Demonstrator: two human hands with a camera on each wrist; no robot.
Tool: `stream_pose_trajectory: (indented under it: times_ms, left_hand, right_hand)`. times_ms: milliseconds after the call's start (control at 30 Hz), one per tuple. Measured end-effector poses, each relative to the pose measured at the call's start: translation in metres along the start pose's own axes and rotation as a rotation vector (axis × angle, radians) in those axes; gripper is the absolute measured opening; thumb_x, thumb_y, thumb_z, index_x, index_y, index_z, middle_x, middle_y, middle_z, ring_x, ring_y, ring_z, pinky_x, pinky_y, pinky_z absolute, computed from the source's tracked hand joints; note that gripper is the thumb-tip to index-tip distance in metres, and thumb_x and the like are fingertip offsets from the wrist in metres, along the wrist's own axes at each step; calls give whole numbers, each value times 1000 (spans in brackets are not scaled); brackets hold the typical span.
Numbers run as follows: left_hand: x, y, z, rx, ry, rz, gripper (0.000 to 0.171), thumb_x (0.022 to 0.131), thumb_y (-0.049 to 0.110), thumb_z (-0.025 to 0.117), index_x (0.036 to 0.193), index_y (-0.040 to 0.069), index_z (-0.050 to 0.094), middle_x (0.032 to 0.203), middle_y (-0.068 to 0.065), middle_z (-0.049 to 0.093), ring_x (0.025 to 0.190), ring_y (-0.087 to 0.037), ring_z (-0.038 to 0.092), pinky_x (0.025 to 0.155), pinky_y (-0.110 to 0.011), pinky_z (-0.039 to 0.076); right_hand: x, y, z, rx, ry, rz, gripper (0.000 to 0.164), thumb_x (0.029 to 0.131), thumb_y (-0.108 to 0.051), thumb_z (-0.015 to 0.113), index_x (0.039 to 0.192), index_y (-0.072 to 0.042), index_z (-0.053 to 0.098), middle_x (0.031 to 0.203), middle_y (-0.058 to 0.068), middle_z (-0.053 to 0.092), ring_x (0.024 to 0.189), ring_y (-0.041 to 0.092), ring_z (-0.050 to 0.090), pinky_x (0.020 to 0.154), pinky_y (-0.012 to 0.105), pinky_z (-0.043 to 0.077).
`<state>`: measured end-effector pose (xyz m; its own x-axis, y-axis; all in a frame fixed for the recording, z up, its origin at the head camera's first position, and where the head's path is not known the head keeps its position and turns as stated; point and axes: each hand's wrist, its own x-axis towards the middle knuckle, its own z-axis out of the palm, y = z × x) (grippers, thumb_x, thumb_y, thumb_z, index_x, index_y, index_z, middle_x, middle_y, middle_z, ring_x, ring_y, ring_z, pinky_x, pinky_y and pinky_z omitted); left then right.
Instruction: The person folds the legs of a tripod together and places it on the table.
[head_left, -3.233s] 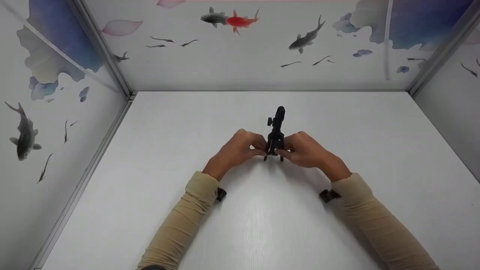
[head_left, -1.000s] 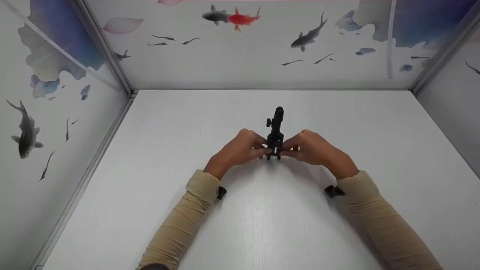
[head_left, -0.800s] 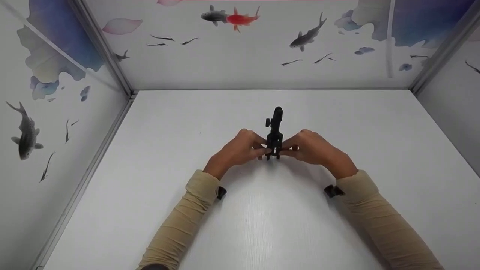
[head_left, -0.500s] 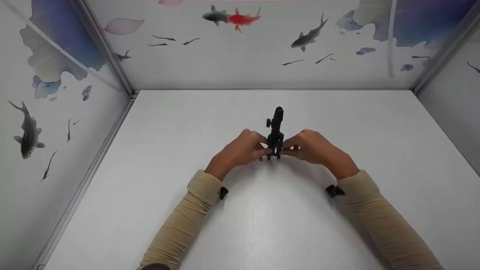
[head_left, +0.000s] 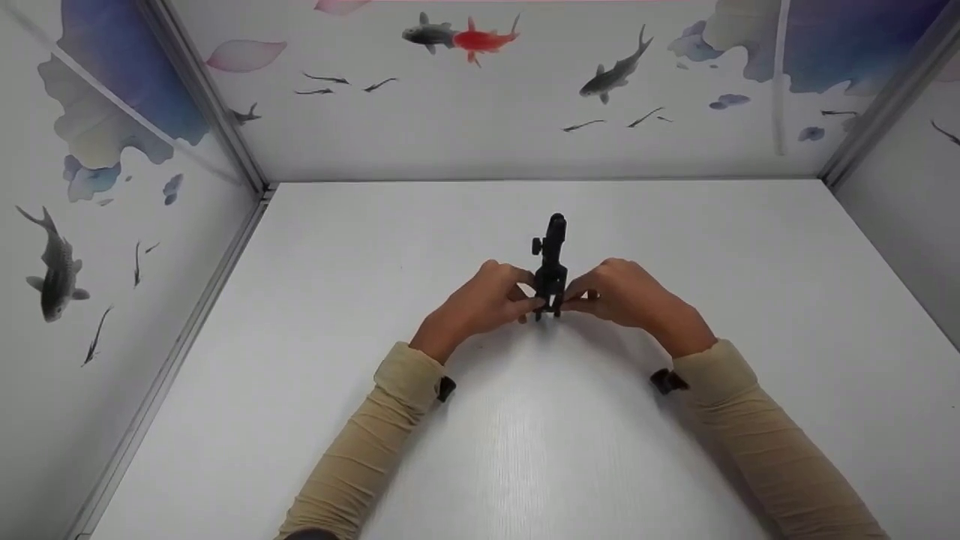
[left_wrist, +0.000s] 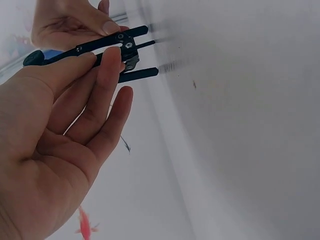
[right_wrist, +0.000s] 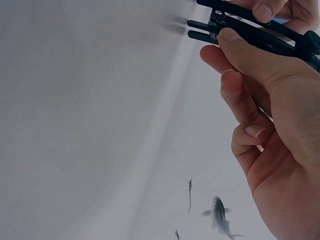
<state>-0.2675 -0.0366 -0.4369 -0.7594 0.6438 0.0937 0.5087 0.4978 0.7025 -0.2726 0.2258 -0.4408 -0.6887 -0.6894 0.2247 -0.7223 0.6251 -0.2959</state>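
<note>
A small black tripod (head_left: 553, 262) with a side knob stands upright on the white table (head_left: 495, 450), its feet toward the tabletop. My left hand (head_left: 486, 300) pinches its left side low down, near the legs. From the other side my right hand (head_left: 626, 296) pinches it between thumb and forefinger. In the left wrist view, the tripod's legs (left_wrist: 137, 75) point at the tabletop, and the lower fingers of my left hand (left_wrist: 65, 125) extend past them. The right wrist view has the thumb of my right hand (right_wrist: 270, 90) lying on the tripod (right_wrist: 260, 37) by its hinge.
White panels printed with fish (head_left: 615, 71) and blue washes rise behind the table and along both sides. Grey metal posts (head_left: 206, 90) mark the corners. Dark wrist cameras (head_left: 667, 381) sit below both sleeve cuffs, near the tabletop.
Compared with about three seconds ago, the tripod's feet stand closer together. My right hand has shifted slightly right, its thumb now beside the tripod instead of across its front. Over the last second, little moves.
</note>
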Motion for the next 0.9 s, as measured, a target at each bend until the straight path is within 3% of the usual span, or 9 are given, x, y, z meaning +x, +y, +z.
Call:
stream_pose_trajectory:
  times_ms: [333, 600, 900]
  left_hand:
    - [2, -2, -1, 31, 13, 53, 22, 106, 14, 72, 123, 6, 82, 108, -11, 85, 76, -11, 80, 74, -24, 60]
    - [1, -1, -1, 19, 11, 46, 22, 106, 11, 70, 124, 4, 81, 110, -13, 84, 75, -14, 81, 74, -25, 60]
    - [1, 0, 1, 12, 12, 38, 22, 106, 11, 70, 123, 3, 81, 110, -14, 84, 73, -15, 81, 71, -24, 58]
  right_hand:
    - [1, -2, 2, -76, 51, -45, 15, 86, -18, 93, 100, -17, 90, 88, -3, 85, 71, 13, 77, 64, 35, 60]
    - [2, -4, 2, -94, 60, -33, 14, 86, -22, 93, 100, -22, 90, 87, -7, 85, 69, 11, 76, 62, 33, 57]
    - [2, -2, 2, -213, 138, 3, 16, 80, -39, 94, 89, -25, 90, 79, -11, 82, 58, 9, 64, 52, 30, 44]
